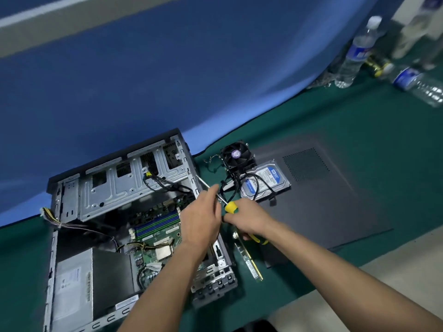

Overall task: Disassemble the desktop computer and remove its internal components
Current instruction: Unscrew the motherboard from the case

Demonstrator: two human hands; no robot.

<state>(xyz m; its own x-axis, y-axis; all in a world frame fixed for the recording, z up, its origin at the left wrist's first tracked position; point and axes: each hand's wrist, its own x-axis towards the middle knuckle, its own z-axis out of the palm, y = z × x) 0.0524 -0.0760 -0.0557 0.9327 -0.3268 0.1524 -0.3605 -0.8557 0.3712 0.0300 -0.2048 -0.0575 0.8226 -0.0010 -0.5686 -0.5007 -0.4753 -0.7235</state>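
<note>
The case (pixel 134 212) lies open on the green table (pixel 359 130), at the left. Inside it I see the gray power box (pixel 72 283), then the board (pixel 155 236) with its blue and green slots. They are not out yet.

My left hand (pixel 200 224) is over the right edge of the case. Its fingers reach up to the thin metal shaft of the screwdriver (pixel 230 206). I cannot tell if they pinch it or only touch it.

My right hand (pixel 249 218) is just beside it, curled round the yellow handle. The tip points up and left, at the case's right wall.

I think I am lining up on a screw. To do it well, I should steady the shaft, seat the tip, push straight, and turn slowly so it does not slip.

A card (pixel 249 259) lies by the case. Farther right, the fan (pixel 236 154) and the drive (pixel 265 182) are already out, by the gray side panel (pixel 335 188).
</note>
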